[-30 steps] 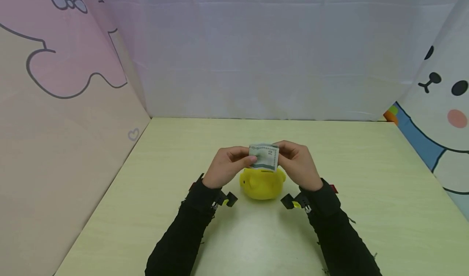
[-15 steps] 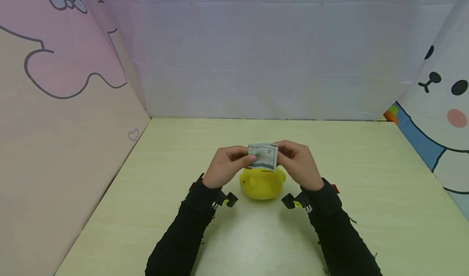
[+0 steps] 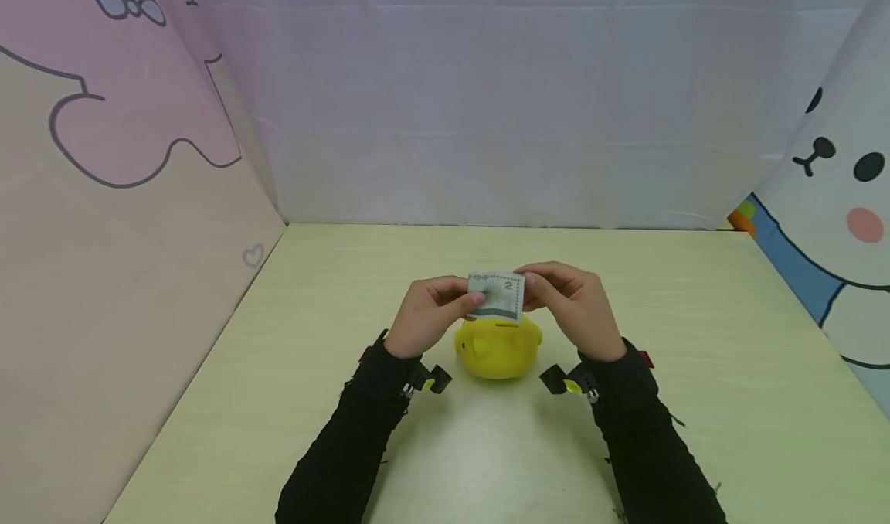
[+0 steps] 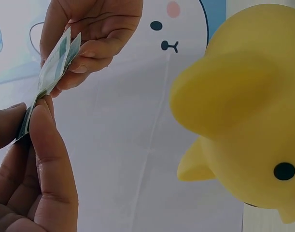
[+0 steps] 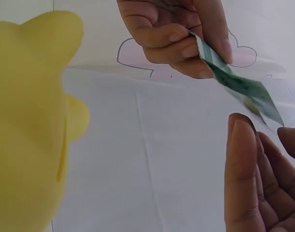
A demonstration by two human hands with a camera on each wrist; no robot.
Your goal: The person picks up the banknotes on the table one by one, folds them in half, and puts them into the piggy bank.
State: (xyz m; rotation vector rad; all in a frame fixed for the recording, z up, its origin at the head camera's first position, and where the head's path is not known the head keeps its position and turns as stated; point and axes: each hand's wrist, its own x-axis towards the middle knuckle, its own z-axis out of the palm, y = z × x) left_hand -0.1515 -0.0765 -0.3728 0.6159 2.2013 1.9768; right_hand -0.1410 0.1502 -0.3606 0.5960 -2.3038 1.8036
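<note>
A folded green-and-white banknote [image 3: 499, 294] is held up just above and behind a yellow piggy bank [image 3: 497, 352]. My left hand [image 3: 434, 315] pinches its left end between thumb and fingers. At the note's right edge is my right hand [image 3: 575, 307]; in the right wrist view its thumb and fingertips [image 5: 242, 137] stand apart, with the loose end of the note [image 5: 241, 82] just beyond them. Two leaves of the folded note [image 4: 55, 70] spread slightly in the left wrist view. A dark slot shows on the piggy bank's top.
The piggy bank stands on a pale wooden table [image 3: 348, 261] between both forearms. Behind hangs a white cloth [image 3: 445, 107], with cartoon-printed sheets at the left [image 3: 139, 277] and right [image 3: 834, 222]. Black sleeves carry the wrist cameras [image 3: 434, 379].
My right hand has drawn slightly right, its thumb lifting from the note's edge. The note has shifted a little left with my left hand, which barely moved; the piggy bank stayed put.
</note>
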